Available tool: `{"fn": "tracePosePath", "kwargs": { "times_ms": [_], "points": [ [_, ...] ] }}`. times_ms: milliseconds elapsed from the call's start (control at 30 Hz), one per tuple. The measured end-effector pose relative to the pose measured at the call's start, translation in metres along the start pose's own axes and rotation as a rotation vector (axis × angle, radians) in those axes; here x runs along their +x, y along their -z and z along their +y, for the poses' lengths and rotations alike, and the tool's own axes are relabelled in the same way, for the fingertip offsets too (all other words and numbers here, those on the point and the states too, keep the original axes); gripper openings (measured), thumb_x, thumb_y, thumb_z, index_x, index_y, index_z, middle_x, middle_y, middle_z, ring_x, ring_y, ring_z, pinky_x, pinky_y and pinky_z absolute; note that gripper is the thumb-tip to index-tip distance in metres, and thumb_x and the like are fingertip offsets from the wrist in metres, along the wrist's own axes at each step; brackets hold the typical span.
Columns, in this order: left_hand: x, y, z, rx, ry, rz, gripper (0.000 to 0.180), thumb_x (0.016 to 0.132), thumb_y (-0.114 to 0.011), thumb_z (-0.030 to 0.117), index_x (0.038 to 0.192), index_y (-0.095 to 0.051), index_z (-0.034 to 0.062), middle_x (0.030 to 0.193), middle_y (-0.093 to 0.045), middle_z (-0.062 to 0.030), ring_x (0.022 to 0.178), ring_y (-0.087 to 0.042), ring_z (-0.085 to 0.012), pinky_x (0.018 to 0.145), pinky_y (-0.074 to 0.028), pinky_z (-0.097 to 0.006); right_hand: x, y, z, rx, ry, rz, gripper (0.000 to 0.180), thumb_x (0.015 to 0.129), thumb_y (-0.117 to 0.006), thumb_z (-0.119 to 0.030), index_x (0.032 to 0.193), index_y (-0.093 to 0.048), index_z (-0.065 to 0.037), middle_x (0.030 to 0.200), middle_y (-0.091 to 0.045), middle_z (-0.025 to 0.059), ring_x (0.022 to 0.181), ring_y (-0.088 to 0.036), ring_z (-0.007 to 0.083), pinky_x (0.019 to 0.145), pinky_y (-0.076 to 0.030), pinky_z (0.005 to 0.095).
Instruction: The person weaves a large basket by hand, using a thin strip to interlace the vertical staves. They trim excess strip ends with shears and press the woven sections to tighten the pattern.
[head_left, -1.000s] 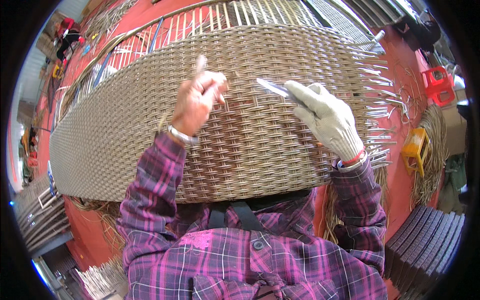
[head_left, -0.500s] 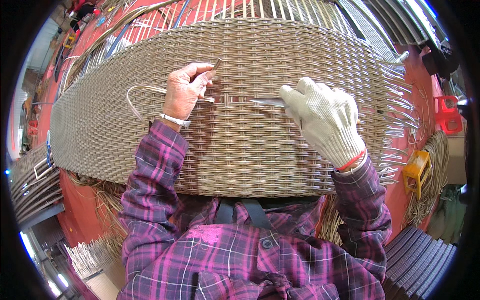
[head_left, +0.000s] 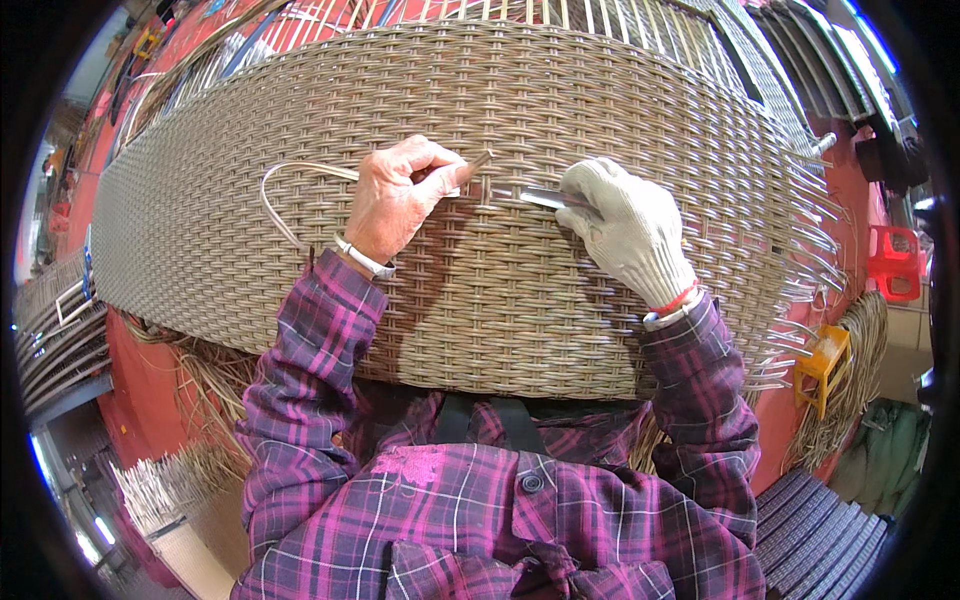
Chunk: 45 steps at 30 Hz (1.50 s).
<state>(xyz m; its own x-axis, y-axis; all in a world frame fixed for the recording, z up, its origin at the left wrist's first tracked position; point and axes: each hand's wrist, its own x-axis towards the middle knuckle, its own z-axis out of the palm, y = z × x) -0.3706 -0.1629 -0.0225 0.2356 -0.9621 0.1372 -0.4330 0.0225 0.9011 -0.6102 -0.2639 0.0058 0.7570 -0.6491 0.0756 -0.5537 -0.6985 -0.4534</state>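
A large panel of brown wicker weave point(head_left: 520, 320) lies across in front of me. My left hand point(head_left: 395, 195), bare, pinches a flat wicker strand point(head_left: 305, 168) just above the middle of the panel. The strand loops out to the left of the wrist in a pale curve, and a short brown end sticks up past the fingertips. Wearing a white knitted glove, my right hand point(head_left: 625, 225) is closed around a knife point(head_left: 543, 197); its handle is hidden. The pointed metal blade aims left at a small gap in the weave, close to the left fingertips.
Loose strand ends point(head_left: 800, 270) fringe the panel's right edge. Beyond them stand a red plastic stool point(head_left: 893, 265) and a yellow stool point(head_left: 825, 365), beside a hanging bundle of strands point(head_left: 850, 350). Dark ridged panels point(head_left: 815, 530) are stacked at the lower right.
My left hand has moved right with the strand, toward the knife. My right hand has turned a little, and more of the blade shows. The view has shifted slightly.
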Motion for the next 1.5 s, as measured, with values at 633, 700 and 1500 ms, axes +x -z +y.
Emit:
{"fn": "tracePosePath", "kwargs": {
  "times_ms": [633,700,1500],
  "points": [
    [0.007,-0.023,0.043,0.750,-0.049,-0.116,0.019,0.080,-0.078,0.020,0.073,-0.066,0.0063,0.070,-0.062,-0.0064,0.063,-0.061,-0.0226,0.059,-0.047,-0.037,0.011,-0.034,0.004,0.090,0.214,0.200,0.018,0.085,-0.071,-0.022,0.090,-0.057,-0.012,0.084,-0.060,0.0081,0.072,-0.064,0.0328,0.063,-0.050,0.0430],
    [0.009,-0.017,0.039,0.559,0.153,-0.187,0.020,0.082,-0.078,0.020,0.076,-0.069,0.0036,0.063,-0.063,-0.0043,0.058,-0.057,-0.0126,0.058,-0.046,-0.031,0.012,-0.034,0.005,0.100,0.182,0.174,0.020,0.086,-0.072,-0.024,0.091,-0.058,-0.012,0.085,-0.060,0.0083,0.074,-0.064,0.0328,0.064,-0.051,0.0431],
    [-0.002,0.011,0.013,0.302,-0.092,-0.248,0.012,0.089,-0.069,0.004,0.100,-0.072,0.0011,0.082,-0.067,-0.0054,0.074,-0.065,-0.0158,0.066,-0.052,-0.030,0.010,-0.025,0.000,0.125,0.034,0.061,0.021,0.085,-0.073,-0.030,0.093,-0.062,-0.014,0.086,-0.065,0.0082,0.084,-0.066,0.0323,0.069,-0.051,0.0437]
  ]
}}
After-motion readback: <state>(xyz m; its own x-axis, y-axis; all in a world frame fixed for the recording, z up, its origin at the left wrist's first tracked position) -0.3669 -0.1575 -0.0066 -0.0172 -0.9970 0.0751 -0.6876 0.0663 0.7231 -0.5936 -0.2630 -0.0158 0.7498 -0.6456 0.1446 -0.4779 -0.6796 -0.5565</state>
